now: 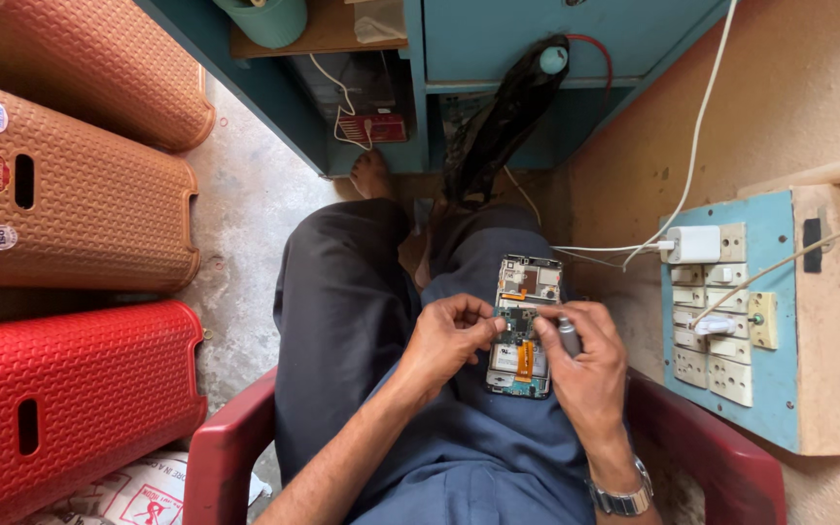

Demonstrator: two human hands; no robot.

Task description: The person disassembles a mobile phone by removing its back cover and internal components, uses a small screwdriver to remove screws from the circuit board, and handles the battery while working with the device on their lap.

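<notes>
An opened mobile phone (522,326), back cover off, lies lengthwise on the seated person's right thigh. Its pale frame exposes a dark circuit board, metal shields near the top end and an orange flex ribbon toward the lower end.

The person sits in a red plastic chair (228,457) on a bare concrete floor (245,214). Three woven-pattern plastic stools (70,194), two brown and one red, lie to the left. A teal cabinet (498,49) stands ahead, and a switchboard (731,321) with a white charger plugged in is fixed to the plaster wall on the right.

The left hand (449,335) pinches at the phone's left edge, thumb and forefinger pressed together at the board. The right hand (585,365) closes around a small grey-handled tool (568,335), held against the phone's right side. A metal wristwatch (624,498) sits on the right wrist.
</notes>
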